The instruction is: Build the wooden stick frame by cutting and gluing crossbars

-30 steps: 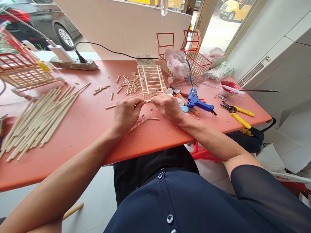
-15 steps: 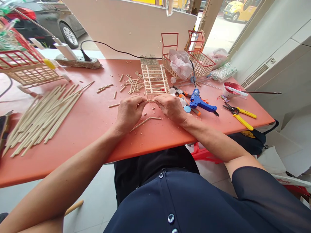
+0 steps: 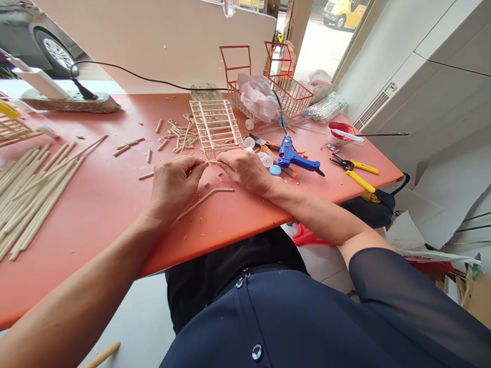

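My left hand and my right hand meet near the table's front edge, each with thumb and fingers pinched. Between their fingertips runs a short wooden stick, held at both ends. Just beyond it lies a lattice frame of pale wooden sticks; whether the held stick touches the frame, I cannot tell. Below the hands a bent or broken stick rests on the orange table, among small wood crumbs. Cut short sticks are scattered left of the frame.
Long sticks lie in a pile at the left. A blue glue gun, yellow-handled pliers and a red-stained cup are at the right. Red-rimmed stick baskets stand behind, near a power strip with a black cord.
The camera view has turned to the right, so everything on the table sits further left in the picture. Both hands keep their pinch on the short stick, with little visible movement.
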{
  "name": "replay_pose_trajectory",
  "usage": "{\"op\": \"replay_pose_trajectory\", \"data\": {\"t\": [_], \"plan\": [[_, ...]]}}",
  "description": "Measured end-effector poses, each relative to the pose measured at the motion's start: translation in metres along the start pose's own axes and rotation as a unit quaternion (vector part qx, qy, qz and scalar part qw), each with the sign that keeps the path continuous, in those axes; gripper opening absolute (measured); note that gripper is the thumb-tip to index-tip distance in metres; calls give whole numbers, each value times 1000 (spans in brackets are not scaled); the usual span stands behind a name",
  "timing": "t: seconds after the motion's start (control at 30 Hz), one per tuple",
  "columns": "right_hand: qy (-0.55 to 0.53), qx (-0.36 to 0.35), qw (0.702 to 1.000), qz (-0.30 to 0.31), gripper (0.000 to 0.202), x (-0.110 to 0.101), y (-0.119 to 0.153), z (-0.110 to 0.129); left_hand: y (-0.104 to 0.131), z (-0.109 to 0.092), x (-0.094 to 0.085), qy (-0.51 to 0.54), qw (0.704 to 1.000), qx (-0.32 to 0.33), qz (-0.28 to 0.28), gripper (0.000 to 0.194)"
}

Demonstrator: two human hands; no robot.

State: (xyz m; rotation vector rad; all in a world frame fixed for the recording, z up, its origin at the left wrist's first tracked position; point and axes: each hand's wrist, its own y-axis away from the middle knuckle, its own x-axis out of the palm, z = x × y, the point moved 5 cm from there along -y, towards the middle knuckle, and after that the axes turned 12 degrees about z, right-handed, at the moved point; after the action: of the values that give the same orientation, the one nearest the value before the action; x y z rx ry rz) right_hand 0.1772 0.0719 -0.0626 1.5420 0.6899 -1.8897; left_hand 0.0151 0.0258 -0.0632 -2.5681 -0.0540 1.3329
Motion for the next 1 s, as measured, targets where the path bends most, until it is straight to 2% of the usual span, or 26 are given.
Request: {"op": "replay_pose_trajectory", "data": {"t": [0.3, 0.57, 0.8, 1.0], "plan": [[-25, -7, 1000, -11, 30, 0, 2, -1, 1, -9, -3, 8, 1000, -24, 17, 26], [-27, -5, 1000, -8, 28, 2, 1, -1, 2, -3, 2, 1, 999, -37, 39, 30], [-39, -8, 999, -13, 27, 5, 1, -3, 0, 4, 5, -26, 999, -41, 26, 38], [-56, -20, 998, -19, 28, 6, 0, -5, 0, 2, 4, -23, 999, -35, 25, 33]]}}
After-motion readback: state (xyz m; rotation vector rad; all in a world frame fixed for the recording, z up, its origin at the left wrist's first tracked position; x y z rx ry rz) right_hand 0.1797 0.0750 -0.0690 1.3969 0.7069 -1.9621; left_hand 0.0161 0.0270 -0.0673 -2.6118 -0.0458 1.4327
